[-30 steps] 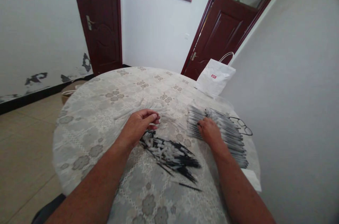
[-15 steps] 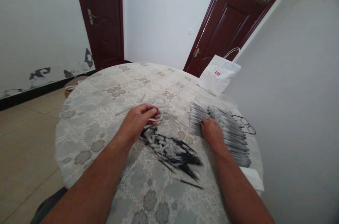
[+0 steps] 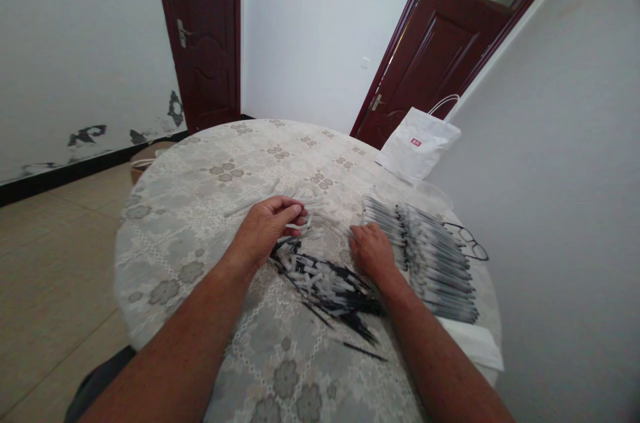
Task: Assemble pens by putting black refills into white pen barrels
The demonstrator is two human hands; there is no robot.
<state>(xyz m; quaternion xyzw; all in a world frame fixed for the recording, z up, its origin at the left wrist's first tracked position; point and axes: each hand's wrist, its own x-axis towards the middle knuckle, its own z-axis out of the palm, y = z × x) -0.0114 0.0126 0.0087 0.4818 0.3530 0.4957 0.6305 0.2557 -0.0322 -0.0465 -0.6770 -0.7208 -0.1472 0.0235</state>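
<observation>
My left hand point(image 3: 275, 228) is closed, thumb against curled fingers, around what looks like a slim white tube; only its end shows. Behind it lie loose white tubes point(image 3: 246, 207), scattered on the cloth. Just in front is a jumbled heap of black-and-white pen parts point(image 3: 325, 283). My right hand point(image 3: 373, 251) hovers or rests at the left edge of a neat row of slim grey pens point(image 3: 379, 211). Its fingers are curled, and whatever they hold is hidden. A second, longer row of grey pens point(image 3: 445, 270) lies to the right.
A patterned cloth point(image 3: 175, 236) covers the round table. Eyeglasses point(image 3: 467, 242) lie beyond the pens at the right. A white paper bag point(image 3: 419, 143) stands at the back right, near the wall. A white folded item point(image 3: 473, 343) sits at the right edge.
My right hand has moved left, from between the two pen rows to the left side of the nearer row. My left hand stays almost in place. The view has shifted slightly.
</observation>
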